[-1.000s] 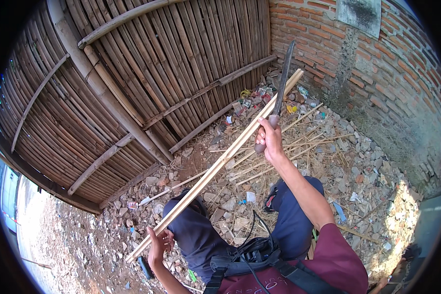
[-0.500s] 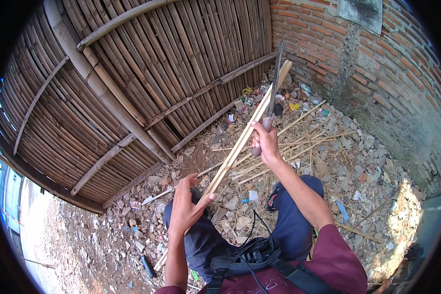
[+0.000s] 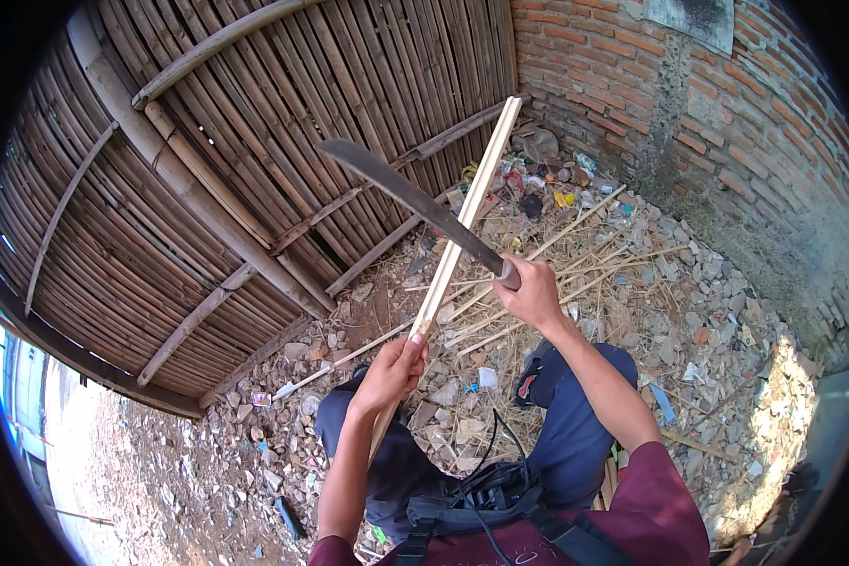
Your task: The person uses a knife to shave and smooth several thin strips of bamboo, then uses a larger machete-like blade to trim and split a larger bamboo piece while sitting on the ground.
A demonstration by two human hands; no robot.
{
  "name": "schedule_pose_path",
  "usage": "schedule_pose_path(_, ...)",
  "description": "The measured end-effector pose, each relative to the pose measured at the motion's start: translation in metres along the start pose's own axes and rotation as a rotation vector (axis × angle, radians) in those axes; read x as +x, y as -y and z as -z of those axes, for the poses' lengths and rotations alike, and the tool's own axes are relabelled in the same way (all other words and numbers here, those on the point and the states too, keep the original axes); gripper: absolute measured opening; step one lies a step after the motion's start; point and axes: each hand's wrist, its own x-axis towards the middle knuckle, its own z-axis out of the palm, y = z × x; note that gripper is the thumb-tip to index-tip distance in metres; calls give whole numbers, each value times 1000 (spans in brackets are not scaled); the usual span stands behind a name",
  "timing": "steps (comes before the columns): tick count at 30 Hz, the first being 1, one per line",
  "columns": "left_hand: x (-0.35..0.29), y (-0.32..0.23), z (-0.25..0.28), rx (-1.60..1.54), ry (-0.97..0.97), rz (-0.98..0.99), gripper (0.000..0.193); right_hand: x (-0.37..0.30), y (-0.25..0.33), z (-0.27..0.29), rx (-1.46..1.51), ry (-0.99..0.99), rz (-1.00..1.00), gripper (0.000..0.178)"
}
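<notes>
My left hand [image 3: 394,371] is closed around a long pale bamboo strip [image 3: 486,174], thumb lying along its face. The strip slants up and away from between my knees toward the corner of the walls. In my right hand [image 3: 532,294] is the handle of a machete [image 3: 410,196], its dark blade pointing up and to the left. That blade crosses over the strip around its middle; whether the two touch I cannot tell. The lower end of the strip passes behind my left wrist.
Thin split bamboo sticks [image 3: 575,274] lie over rubble and litter beyond my knees. A bamboo slat wall [image 3: 349,113] rises at the left and ahead, a brick wall [image 3: 613,104] at the right. Black straps and a cable [image 3: 491,462] hang at my waist.
The machete has swung left, from beside the strip to across it. My left hand has closed round the strip, which now stands a little steeper with its far tip further left.
</notes>
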Motion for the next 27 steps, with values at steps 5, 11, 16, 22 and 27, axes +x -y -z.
schedule_pose_path(5,5,5,-4,58,-90,-84,39,-19,3,-20,-211,133,185,33)
schedule_pose_path(11,2,13,-6,61,-163,-20,40,-29,20,-28,-151,263,56,30)
schedule_pose_path(16,12,22,-5,125,-187,-84,41,-32,20,-37,-119,344,83,31)
schedule_pose_path(22,5,26,-6,127,-184,-52,44,-19,4,-48,-163,330,57,11)
schedule_pose_path(27,-5,28,-5,136,-170,-39,41,-4,-1,-47,-30,254,-69,14)
